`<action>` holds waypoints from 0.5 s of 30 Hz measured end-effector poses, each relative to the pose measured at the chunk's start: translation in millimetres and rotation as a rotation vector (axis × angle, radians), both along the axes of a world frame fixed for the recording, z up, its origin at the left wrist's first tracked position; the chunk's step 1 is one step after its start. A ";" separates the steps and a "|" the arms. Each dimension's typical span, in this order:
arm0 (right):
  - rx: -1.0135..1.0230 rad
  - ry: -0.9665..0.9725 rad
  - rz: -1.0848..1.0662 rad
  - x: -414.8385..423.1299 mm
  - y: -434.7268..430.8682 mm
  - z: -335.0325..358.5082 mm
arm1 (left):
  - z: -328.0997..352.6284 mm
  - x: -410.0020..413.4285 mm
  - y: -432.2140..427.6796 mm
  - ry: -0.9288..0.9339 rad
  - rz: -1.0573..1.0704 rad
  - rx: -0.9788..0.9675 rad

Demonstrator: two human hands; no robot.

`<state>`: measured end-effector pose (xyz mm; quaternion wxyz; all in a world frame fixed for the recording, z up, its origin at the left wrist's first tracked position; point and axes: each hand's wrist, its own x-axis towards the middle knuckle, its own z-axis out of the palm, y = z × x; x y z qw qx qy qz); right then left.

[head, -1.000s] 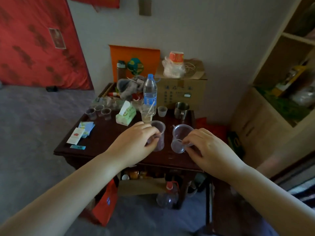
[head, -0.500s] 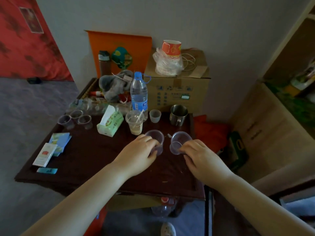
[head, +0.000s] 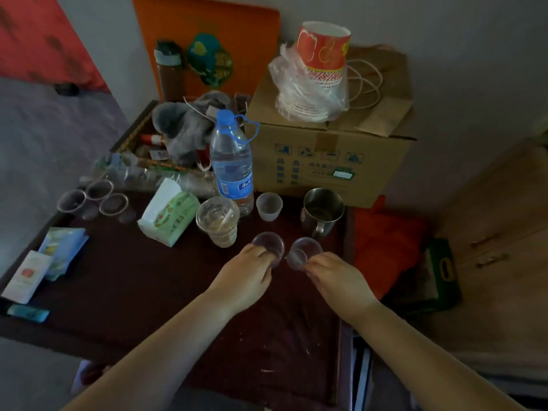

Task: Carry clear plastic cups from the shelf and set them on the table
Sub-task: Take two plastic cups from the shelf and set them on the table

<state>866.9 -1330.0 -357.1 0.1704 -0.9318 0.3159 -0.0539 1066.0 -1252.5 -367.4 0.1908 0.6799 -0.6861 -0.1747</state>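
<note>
From the head camera, both forearms reach forward over a dark brown table. The left hand holds a clear plastic cup, its fingers curled around the near side of the cup's wall. The right hand holds a second clear cup, which tilts toward the left, with the fingertips pinching its near rim and wall. The two cups are just beside each other near the table's right part; whether their bases touch the table cannot be told.

Just behind them stands a larger plastic cup with a straw and a little pale liquid. Behind that is a water bottle with a blue cap, then a small white cup and a metal mug to its right. A green tissue pack lies left of the straw cup. Three more clear cups sit together near the table's far left edge, and some paper packets lie at the left. A cardboard box beyond the table carries a stack of red paper cups in a plastic bag.
</note>
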 end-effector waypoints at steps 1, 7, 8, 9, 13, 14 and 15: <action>-0.009 0.022 0.030 2.9 -5.3 -6.7 | -6.1 0.0 -6.3 0.003 0.007 0.022; -0.031 0.097 0.117 14.7 -31.1 -37.3 | -34.3 4.9 -29.2 0.001 0.049 0.145; -0.014 0.100 0.106 15.3 -34.4 -41.6 | -38.1 5.5 -32.0 -0.004 0.057 0.163; -0.001 0.106 0.093 16.1 -37.9 -45.8 | -41.7 5.8 -34.5 -0.008 0.064 0.177; 0.030 0.150 0.058 16.4 -47.6 -60.6 | -52.7 2.5 -42.4 0.006 0.077 0.212; 0.037 0.160 0.055 16.3 -48.8 -63.4 | -54.9 1.1 -43.9 0.013 0.079 0.213; 0.040 0.165 0.052 16.6 -49.7 -65.9 | -56.9 -0.4 -45.1 0.025 0.083 0.211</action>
